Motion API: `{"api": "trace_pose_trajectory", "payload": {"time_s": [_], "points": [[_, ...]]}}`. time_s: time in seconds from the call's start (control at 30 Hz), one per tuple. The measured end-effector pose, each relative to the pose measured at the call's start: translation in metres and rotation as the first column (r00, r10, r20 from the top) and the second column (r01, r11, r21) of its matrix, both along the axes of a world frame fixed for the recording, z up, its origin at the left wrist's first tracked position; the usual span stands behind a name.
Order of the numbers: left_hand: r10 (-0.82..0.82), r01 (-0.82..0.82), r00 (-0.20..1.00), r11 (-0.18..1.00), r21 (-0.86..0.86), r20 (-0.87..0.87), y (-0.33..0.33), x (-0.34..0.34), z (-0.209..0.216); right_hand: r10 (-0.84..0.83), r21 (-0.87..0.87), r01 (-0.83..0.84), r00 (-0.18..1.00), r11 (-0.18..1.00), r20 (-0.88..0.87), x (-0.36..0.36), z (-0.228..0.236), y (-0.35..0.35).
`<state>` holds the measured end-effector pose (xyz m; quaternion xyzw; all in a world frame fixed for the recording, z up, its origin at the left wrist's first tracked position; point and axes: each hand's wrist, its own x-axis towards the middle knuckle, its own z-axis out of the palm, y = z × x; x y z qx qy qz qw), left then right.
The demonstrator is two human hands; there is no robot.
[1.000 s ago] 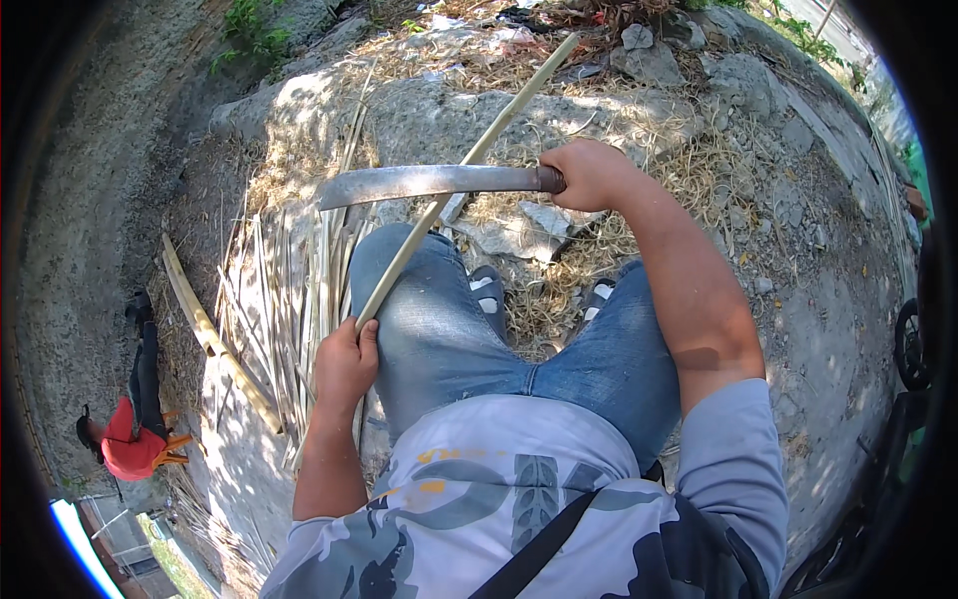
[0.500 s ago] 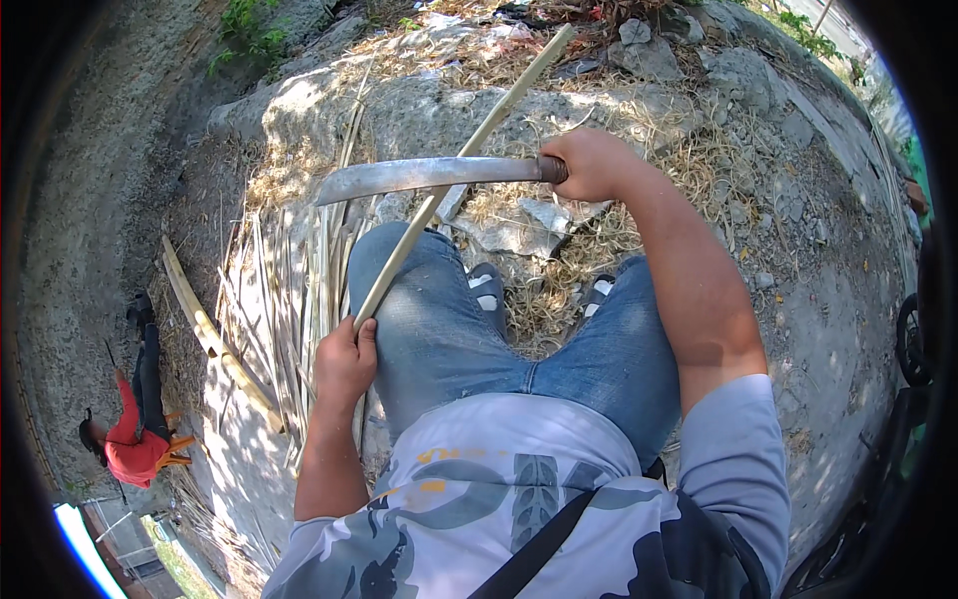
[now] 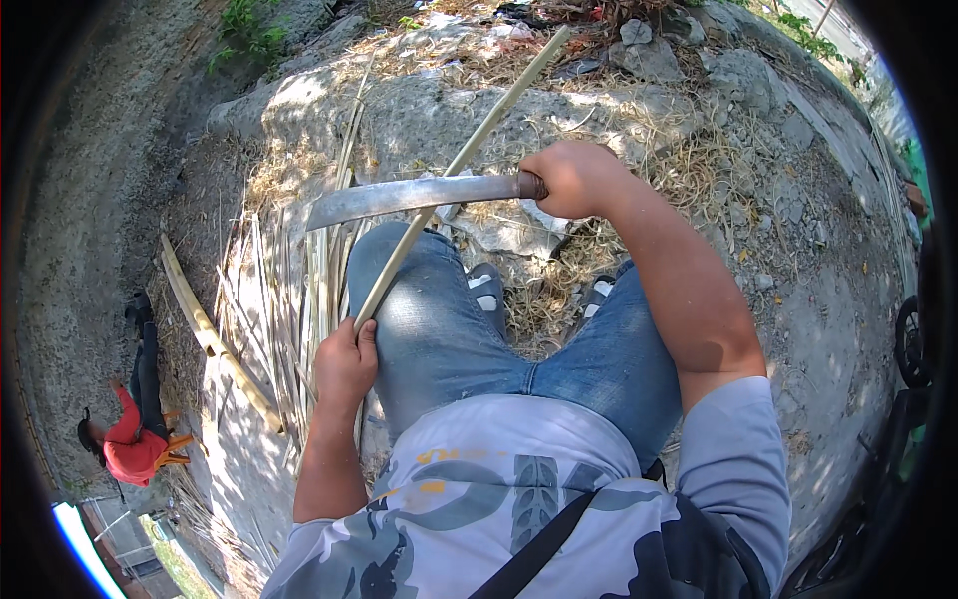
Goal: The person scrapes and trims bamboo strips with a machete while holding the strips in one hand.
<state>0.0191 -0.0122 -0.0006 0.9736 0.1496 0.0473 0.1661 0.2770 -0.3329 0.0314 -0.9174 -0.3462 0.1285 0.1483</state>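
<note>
A long pale bamboo strip (image 3: 480, 134) slants up and away to the right across my left thigh. My left hand (image 3: 345, 364) is closed round its near end, thumb on top. In my right hand (image 3: 576, 178), fingers wrapped round the dark handle, is a machete (image 3: 414, 195) with a broad worn blade. The blade lies crosswise over the strip, above my left knee, its tip pointing left. Whether the edge bites into the strip I cannot tell.
Many thin split strips (image 3: 267, 299) lie on the ground left of my leg. Farther left is a split bamboo pole (image 3: 215, 339). A person in red (image 3: 137, 444) sits at the far left. Rocks (image 3: 649, 58) and dry shavings (image 3: 649, 140) lie ahead; a wheel (image 3: 908, 339) stands at the right.
The machete has slid nearer to me along the strip and shifted a little left, with my right hand. My left hand and the strip stay almost in place.
</note>
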Motion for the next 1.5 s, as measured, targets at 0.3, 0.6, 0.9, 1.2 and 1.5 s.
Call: {"api": "trace_pose_trajectory", "payload": {"time_s": [0.3, 0.6, 0.9, 1.2, 1.5], "points": [[-0.025, 0.026, 0.999, 0.999, -0.02, 0.028, -0.002, 0.003, 0.005, -0.339, 0.239, 0.378, 0.922, 0.894, -0.187, 0.043, -0.035, -0.051], [0.001, 0.0, 1.0, 1.0, -0.018, 0.005, -0.002, 0.001, 0.004, -0.069, 0.15, 0.075, 0.997, 0.986, -0.044, 0.012, -0.013, -0.012], [-0.013, 0.013, 1.0, 1.0, -0.014, 0.007, 0.001, 0.0, 0.002, -0.211, 0.217, 0.245, 0.963, 0.945, -0.167, 0.043, -0.035, -0.043], [-0.015, 0.012, 0.999, 0.997, -0.081, -0.037, 0.0, 0.004, 0.009, -0.319, 0.239, 0.342, 0.939, 0.909, -0.132, 0.034, -0.027, -0.048], [0.034, -0.038, 0.994, 0.999, -0.029, -0.101, 0.001, 0.003, 0.008, -0.009, -0.038, 0.009, 1.0, 0.999, 0.021, 0.005, 0.003, -0.004]]}}
